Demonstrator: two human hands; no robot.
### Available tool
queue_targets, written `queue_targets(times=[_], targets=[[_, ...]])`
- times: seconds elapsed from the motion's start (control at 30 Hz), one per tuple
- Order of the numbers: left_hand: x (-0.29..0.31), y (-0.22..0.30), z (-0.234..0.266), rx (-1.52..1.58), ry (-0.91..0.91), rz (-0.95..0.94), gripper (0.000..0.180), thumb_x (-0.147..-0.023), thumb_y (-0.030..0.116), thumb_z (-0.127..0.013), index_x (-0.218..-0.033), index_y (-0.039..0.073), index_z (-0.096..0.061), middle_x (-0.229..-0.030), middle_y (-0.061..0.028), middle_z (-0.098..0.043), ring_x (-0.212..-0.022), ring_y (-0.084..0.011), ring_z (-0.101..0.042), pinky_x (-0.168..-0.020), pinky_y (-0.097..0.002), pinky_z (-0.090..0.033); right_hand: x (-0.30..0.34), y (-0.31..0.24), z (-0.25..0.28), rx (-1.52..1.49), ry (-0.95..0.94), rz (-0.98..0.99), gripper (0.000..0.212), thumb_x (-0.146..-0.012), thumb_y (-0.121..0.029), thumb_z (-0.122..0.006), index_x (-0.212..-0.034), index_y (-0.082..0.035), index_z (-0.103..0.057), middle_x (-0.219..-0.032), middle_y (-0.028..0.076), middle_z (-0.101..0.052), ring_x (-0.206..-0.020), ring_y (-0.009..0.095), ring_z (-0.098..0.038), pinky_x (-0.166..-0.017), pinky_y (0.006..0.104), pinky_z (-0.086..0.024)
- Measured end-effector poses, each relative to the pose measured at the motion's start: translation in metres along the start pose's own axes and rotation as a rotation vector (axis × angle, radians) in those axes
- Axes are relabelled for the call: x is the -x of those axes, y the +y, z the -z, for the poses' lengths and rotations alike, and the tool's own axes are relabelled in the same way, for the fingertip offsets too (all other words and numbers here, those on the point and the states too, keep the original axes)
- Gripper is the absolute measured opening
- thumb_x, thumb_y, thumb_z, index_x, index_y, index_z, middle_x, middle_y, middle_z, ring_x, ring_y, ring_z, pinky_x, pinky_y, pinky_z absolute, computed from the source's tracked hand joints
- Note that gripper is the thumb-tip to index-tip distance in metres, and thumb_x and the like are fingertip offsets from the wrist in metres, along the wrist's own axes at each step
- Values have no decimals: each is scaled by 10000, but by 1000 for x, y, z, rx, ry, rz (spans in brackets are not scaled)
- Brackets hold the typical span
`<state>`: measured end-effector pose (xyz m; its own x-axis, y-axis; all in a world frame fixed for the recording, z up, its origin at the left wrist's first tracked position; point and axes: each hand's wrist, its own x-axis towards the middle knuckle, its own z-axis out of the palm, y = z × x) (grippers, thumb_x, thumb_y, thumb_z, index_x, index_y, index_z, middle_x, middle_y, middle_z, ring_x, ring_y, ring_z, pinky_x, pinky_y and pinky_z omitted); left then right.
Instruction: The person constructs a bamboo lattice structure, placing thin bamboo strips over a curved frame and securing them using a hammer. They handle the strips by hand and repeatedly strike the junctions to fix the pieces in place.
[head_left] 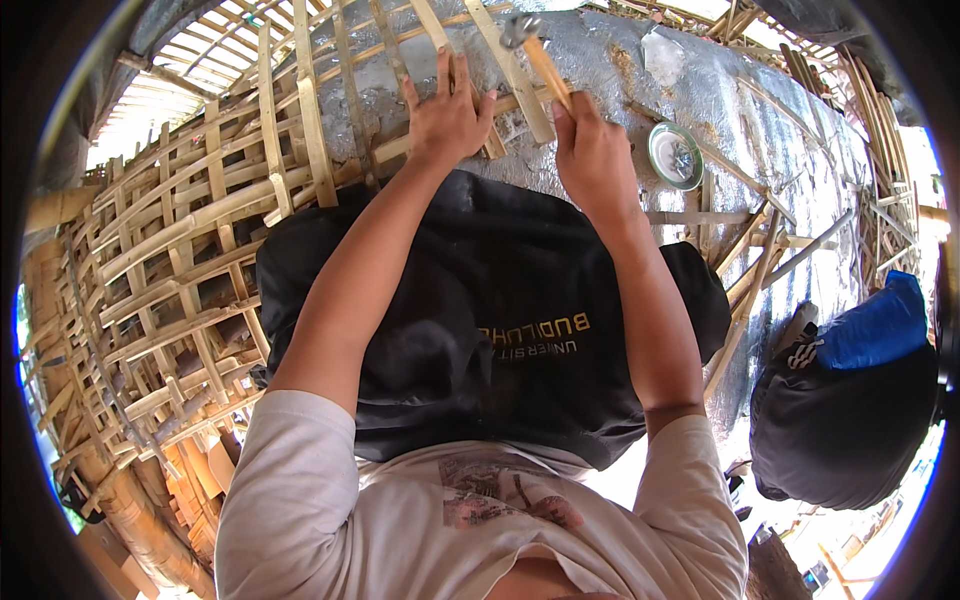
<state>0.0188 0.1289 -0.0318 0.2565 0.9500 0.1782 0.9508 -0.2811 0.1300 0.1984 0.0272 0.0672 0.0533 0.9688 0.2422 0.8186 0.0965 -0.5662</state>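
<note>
My left hand (448,122) lies with spread fingers over a bamboo slat (398,148), pressing near where several strips cross. A hammer (547,74) is gripped by its wooden handle in my right hand (596,158). Its metal head is raised up and to the left, over the far end of a slanting bamboo strip (512,72). To the right of my right hand sits a pale round dish (661,146) with a green rim, holding small shiny metal pieces, too small to name for certain.
A bamboo lattice (165,260) spreads across the left. Grey sheeting (740,120) covers the work surface, with loose bamboo sticks (745,265) at right. Black cloth (430,300) covers my lap. A black bundle (845,430) with a blue bag (875,325) stands at lower right.
</note>
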Motion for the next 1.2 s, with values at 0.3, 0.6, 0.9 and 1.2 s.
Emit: queue_targets(times=[0.3, 0.6, 0.9, 1.2], targets=[[4, 11, 17, 57, -153, 50, 768, -1014, 589, -195, -1592, 87, -126, -1662, -124, -119, -1294, -342, -551, -1216, -585, -30, 10, 29, -16, 114, -69, -45, 195, -986, -211, -546, -1025, -20, -533, -706, 287, -637, -667, 525, -622, -607, 583, -514], [-1, 5, 17, 22, -129, 46, 761, -1016, 576, -205, -1586, 75, -139, -1660, -134, -119, -1306, -344, -536, -1214, -594, -26, 7, 9, -6, -62, 133, -78, 177, -996, -201, -528, -1034, -28, -520, -682, 276, -624, -665, 516, -612, -589, 589, -491], [2, 6, 18, 1, -127, 46, 721, -1032, 509, -214, -1580, 46, -146, -1654, -148, -137, -1348, -352, -490, -1203, -612, -46, 3, -7, 16, -83, 18, -79, 180, -1001, -214, -528, -993, -34, -533, -715, 291, -627, -735, 522, -618, -625, 603, -478], [1, 3, 1, 8, -69, 18, 637, -1045, 408, -181, -1579, 61, -167, -1654, -148, -137, -1384, -341, -443, -1201, -620, -61, 1, 38, -15, 122, -97, -40, 200, -1024, -220, -522, -987, -24, -515, -724, 285, -614, -737, 521, -602, -602, 588, -422]])
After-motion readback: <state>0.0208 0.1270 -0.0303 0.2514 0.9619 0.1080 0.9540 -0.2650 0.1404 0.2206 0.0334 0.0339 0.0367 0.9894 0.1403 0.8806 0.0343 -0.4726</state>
